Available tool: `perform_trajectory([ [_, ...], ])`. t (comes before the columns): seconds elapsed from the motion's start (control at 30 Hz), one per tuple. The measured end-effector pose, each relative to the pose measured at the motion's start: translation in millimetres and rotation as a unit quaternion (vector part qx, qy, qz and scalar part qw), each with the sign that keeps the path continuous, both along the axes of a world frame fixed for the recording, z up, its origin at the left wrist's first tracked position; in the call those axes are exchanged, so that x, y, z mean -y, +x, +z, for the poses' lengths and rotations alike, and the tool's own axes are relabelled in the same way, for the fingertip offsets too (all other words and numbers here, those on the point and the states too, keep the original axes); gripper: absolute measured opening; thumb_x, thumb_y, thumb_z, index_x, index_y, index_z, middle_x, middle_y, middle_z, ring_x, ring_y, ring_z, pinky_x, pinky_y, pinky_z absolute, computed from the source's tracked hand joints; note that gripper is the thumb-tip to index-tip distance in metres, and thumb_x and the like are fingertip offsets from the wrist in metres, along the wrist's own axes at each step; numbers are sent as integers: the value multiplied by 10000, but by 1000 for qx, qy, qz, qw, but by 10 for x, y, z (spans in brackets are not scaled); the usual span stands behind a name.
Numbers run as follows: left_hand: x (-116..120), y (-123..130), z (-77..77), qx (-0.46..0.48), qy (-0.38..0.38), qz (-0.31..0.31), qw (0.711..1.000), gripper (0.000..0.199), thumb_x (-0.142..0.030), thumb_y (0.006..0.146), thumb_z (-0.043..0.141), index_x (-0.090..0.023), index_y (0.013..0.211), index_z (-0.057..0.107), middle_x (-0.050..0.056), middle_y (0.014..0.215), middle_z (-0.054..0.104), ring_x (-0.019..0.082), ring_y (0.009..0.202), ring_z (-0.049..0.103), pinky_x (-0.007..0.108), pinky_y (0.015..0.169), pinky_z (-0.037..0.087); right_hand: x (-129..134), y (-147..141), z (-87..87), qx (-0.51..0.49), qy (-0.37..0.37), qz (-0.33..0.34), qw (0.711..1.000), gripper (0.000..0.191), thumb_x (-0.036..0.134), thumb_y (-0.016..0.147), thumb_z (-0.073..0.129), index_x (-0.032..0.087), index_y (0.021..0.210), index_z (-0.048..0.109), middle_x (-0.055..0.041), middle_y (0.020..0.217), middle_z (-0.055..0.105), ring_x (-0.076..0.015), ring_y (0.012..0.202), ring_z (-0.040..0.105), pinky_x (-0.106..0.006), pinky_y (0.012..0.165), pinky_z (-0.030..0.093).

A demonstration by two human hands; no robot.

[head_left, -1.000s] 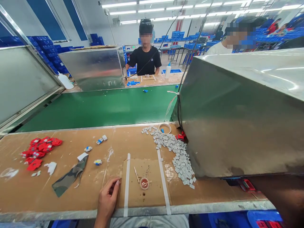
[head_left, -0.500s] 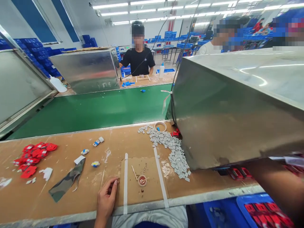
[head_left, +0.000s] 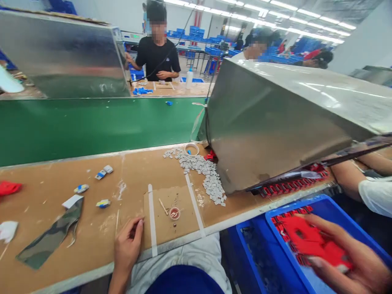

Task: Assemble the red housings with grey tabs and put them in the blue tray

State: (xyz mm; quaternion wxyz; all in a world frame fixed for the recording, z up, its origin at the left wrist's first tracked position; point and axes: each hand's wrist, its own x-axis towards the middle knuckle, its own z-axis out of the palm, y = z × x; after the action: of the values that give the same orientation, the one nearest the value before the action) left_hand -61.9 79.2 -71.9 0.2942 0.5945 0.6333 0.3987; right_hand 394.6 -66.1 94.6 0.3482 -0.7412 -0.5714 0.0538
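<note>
My right hand (head_left: 352, 253), blurred, grips several red pieces (head_left: 309, 241) above a blue bin (head_left: 327, 204) at the lower right. Inside that bin lie rows of red and black parts. My left hand (head_left: 128, 244) rests on the brown table, fingers curled; whether its fingertips hold anything is too small to tell. Just right of it, a cardboard sheet (head_left: 190, 218) is taped down with white strips. On the sheet are a small round cup (head_left: 174, 213) with reddish contents and a thin stick (head_left: 163, 206).
Small grey tiles (head_left: 211, 179) are heaped beside a large metal box (head_left: 275, 134). A camouflage cloth strip (head_left: 50, 237) lies at the left. Behind runs a green belt (head_left: 92, 126), with a person (head_left: 158, 57) beyond. Another person's arm (head_left: 349, 175) shows at the right.
The view has swung right and down. My right hand, earlier hidden with only the forearm showing, is now visible with red pieces in its grip. My left hand keeps its curled pose.
</note>
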Motion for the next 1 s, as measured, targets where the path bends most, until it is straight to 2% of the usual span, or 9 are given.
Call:
perform_trajectory([
  [0.07,29,1,24,12,11,-7,1000,420,-571,907,604,-195,881,790,82,846,821,221,701,761,305,636,629,-480,-479,-61,33,-31,173,984,530,526,907,630,465,1428,552,-118,1261,734,-379,1038,745,-526,762,650],
  [0.1,48,-7,30,19,16,-12,1000,385,-532,919,601,-196,882,787,83,858,822,225,729,768,309,655,632,-831,-730,-108,43,-50,273,960,489,449,938,627,414,1420,551,-105,1263,726,-333,1053,744,-456,788,649],
  [0.17,98,-33,33,33,25,-25,999,323,-463,934,602,-200,889,786,82,873,820,225,762,773,304,669,629,-1619,-1241,-251,64,-59,377,922,404,411,961,627,272,1339,596,-115,1188,718,-284,1009,733,-387,839,616],
  [0.27,181,-70,28,59,37,-29,997,257,-367,951,596,-200,905,784,77,871,813,213,792,773,285,685,613,-2622,-1966,-570,175,-116,420,883,490,466,965,637,204,1375,583,-140,1235,682,-281,1003,714,-349,828,562],
  [0.37,232,-77,29,77,49,-11,996,230,-300,961,581,-186,903,773,71,846,798,195,782,759,267,687,590,-3130,-2475,-873,259,-158,429,851,537,497,988,613,231,1450,546,-139,1315,646,-282,960,720,-331,767,522],
  [0.53,214,-46,55,75,60,-7,995,219,-256,975,568,-178,893,756,58,816,769,172,745,725,240,655,548,-3304,-2712,-1086,259,-146,464,834,483,461,994,613,233,1418,572,-146,1371,630,-278,945,729,-330,748,512],
  [0.77,157,-33,62,49,65,-43,996,215,-237,982,569,-178,894,756,58,816,766,176,748,724,245,641,547,-3326,-2688,-924,188,-125,494,840,444,360,900,751,207,1285,591,-143,1505,566,-312,1303,593,-430,1035,501],
  [0.9,129,-24,41,51,84,-42,994,183,-209,988,567,-176,1023,744,67,900,775,174,779,741,262,673,604,-3058,-2595,-654,54,-151,490,856,354,337,886,731,183,1150,553,-96,1092,726,-222,941,685,-346,818,546],
  [1.0,29,41,140,23,157,-54,986,424,-174,982,591,-215,1404,590,135,1322,710,188,980,757,309,797,650,-2727,-2496,-410,-77,-213,507,831,280,340,870,709,190,1031,537,-40,896,703,-172,745,634,-283,655,483],
])
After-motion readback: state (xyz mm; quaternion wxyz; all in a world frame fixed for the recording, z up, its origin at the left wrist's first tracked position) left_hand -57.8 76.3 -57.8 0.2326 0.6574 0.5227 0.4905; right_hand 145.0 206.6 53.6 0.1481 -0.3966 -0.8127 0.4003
